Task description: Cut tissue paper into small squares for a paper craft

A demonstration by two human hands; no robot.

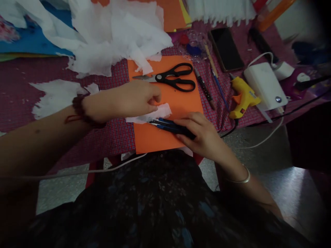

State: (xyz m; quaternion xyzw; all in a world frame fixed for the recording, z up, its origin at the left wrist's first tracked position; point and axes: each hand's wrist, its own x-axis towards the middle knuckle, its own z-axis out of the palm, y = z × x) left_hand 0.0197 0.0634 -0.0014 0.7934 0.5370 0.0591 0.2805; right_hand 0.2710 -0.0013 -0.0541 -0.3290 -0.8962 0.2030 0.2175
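My left hand (131,98) is over the left side of an orange sheet (178,103), fingers curled inward. Whether anything is inside the curl is hidden. Just below its fingertips lies a torn strip of white tissue paper (162,112). My right hand (200,136) grips a slim blue-and-black tool (170,126) with a thin, pale tip pointing left onto the strip; its exact kind is unclear. Black-handled scissors (174,77) lie on the sheet beyond my left hand, blades to the left.
Torn white tissue (121,34) covers the table's far left. To the right are a patterned pen (204,88), a paintbrush (216,77), a phone (226,48), a yellow glue gun (243,98) and a white power box (266,86) with cables. The checked cloth (119,134) ends near my body.
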